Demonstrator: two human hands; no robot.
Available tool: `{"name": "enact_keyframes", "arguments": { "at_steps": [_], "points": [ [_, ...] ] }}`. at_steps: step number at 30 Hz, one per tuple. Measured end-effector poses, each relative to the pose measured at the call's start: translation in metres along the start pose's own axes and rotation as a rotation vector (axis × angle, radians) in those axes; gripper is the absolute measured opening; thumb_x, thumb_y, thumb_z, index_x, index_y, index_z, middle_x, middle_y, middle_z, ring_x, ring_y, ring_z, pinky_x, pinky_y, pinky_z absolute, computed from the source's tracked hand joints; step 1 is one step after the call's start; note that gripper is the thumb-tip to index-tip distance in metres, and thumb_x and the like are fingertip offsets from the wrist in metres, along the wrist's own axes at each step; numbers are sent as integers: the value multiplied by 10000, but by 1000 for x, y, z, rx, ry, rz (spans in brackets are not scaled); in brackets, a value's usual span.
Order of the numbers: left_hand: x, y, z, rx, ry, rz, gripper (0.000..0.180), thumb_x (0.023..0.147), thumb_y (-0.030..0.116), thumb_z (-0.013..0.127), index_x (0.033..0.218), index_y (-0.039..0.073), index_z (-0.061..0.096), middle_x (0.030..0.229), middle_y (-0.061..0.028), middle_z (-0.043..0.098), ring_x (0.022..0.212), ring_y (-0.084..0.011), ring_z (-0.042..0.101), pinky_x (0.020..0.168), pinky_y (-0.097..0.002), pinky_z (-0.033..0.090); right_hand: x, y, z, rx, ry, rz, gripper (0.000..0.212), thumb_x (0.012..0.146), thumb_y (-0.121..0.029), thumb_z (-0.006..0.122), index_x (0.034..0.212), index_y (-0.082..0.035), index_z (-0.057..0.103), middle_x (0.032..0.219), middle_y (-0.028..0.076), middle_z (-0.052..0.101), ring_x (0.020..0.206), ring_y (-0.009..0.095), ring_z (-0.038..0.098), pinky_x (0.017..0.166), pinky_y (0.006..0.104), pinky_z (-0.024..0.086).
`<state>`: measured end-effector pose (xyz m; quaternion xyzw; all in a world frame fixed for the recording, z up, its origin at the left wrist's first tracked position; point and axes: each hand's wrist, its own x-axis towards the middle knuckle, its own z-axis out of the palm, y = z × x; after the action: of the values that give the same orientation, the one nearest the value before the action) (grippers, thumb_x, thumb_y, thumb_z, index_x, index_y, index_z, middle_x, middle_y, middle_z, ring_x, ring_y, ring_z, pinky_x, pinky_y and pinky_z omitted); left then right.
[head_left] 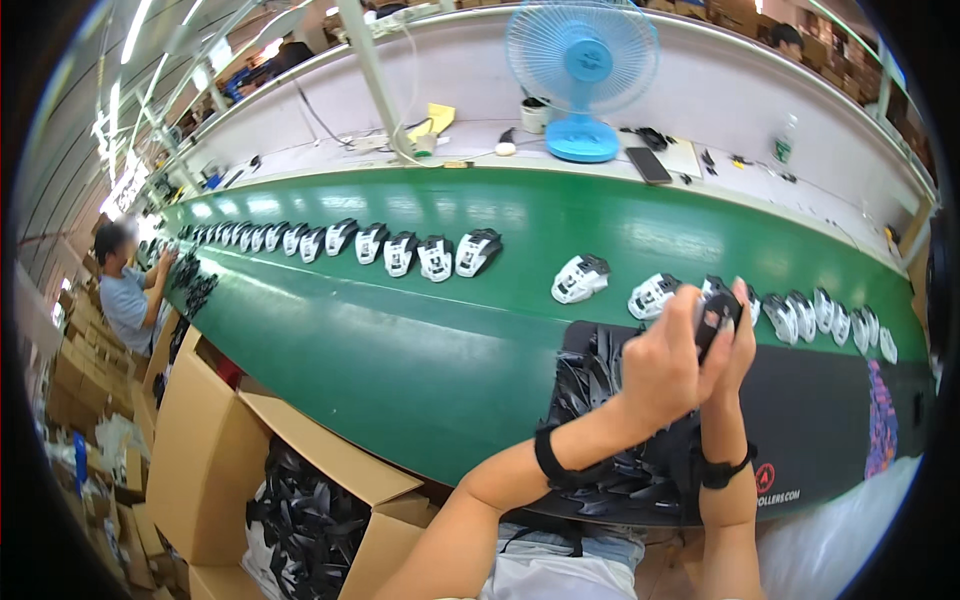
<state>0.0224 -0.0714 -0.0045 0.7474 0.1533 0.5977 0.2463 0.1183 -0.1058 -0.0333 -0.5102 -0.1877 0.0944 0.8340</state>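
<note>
Above the black mat, both my hands are raised and close together. Between them is a small black plastic part, rounded, with a faint reddish spot on it. My left hand is closed on its near left side, fingers bent. My right hand grips the same part from the right, its fingertips at the top. Fingers cover much of the part, so its full shape is hidden. Dark curved plastic pieces lie heaped on the mat under my left forearm. Just behind my hands sits a white-and-black shell.
White-and-black shells stand in a long row on the green work surface. An open carton of dark pieces is at lower left. A blue fan and a phone are at the back. Another person works far left.
</note>
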Motion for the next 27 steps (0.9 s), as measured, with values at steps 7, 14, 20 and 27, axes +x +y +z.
{"name": "enact_keyframes", "arguments": {
  "at_steps": [7, 14, 20, 27],
  "points": [
    [0, 0, 4, -165, 103, -121, 415, 871, 218, 629, 1152, -40, 462, 838, -139, 644, 662, -249, 669, 576, -316, 525, 3, 15, -9, -557, -94, -535, 347, 968, -172, 433, 1261, 1, 499, 1022, 98, 592, 900, 180, 585, 772, 294, 489],
    [-4, -11, 9, -368, 87, -340, 378, 913, 237, 589, 1153, -23, 456, 906, -123, 641, 798, -192, 653, 690, -284, 504, 5, -6, 9, 396, -505, 204, 315, 972, -318, 391, 908, -83, 591, 900, 16, 626, 790, 103, 596, 674, 244, 477],
    [18, -53, -12, -545, -7, -579, 345, 947, 256, 560, 1125, -25, 469, 1017, -81, 518, 940, -115, 479, 831, -258, 424, 3, -16, 1, -146, -559, -3, 351, 990, -329, 414, 939, -28, 587, 770, 3, 584, 678, 89, 546, 587, 224, 428],
    [71, -197, -115, -108, 162, -791, 771, 757, 470, 737, 1200, -72, 413, 1073, -194, 567, 968, -282, 555, 851, -377, 450, 12, -54, -66, -861, -690, -105, 167, 869, -151, 606, 861, 16, 613, 687, 30, 594, 626, 79, 521, 589, 239, 426]
  ]
}}
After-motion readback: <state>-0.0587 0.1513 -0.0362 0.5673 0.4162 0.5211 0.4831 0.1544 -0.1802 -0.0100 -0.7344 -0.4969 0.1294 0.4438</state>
